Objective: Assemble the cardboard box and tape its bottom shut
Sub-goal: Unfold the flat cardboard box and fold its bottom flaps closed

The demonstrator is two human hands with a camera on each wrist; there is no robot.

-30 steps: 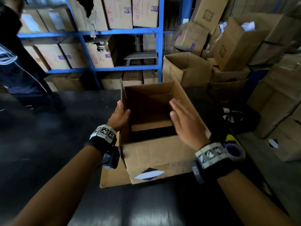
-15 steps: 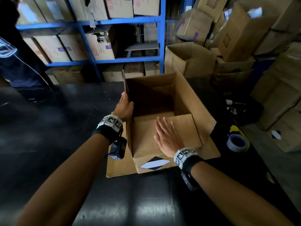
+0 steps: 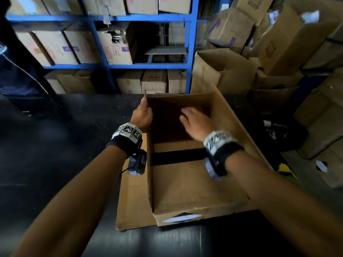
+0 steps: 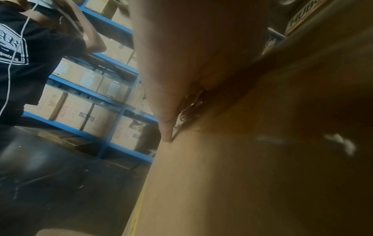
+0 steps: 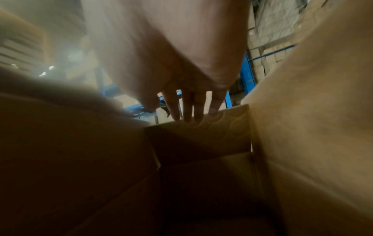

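An open brown cardboard box (image 3: 239,132) stands on the black table (image 3: 55,164). Its near inner flap (image 3: 185,186) lies folded down, with a dark gap (image 3: 178,156) beyond it. My left hand (image 3: 143,115) grips the upright left wall; in the left wrist view its thumb (image 4: 166,127) presses the cardboard (image 4: 242,175). My right hand (image 3: 194,117) reaches inside the box, blurred. In the right wrist view its straight fingers (image 5: 187,111) touch the top edge of the far flap (image 5: 201,137). Only a yellow bit of the tape dispenser (image 3: 285,168) shows past my right arm.
An outer flap (image 3: 131,201) lies flat on the table left of the box. Blue shelving (image 3: 189,52) with cartons runs behind the table. Piled open boxes (image 3: 278,43) crowd the right side. A person in a dark shirt (image 4: 30,47) stands at far left.
My right hand left the near flap it was pressing down and moved forward to the far flap. My left hand kept its hold on the left wall.
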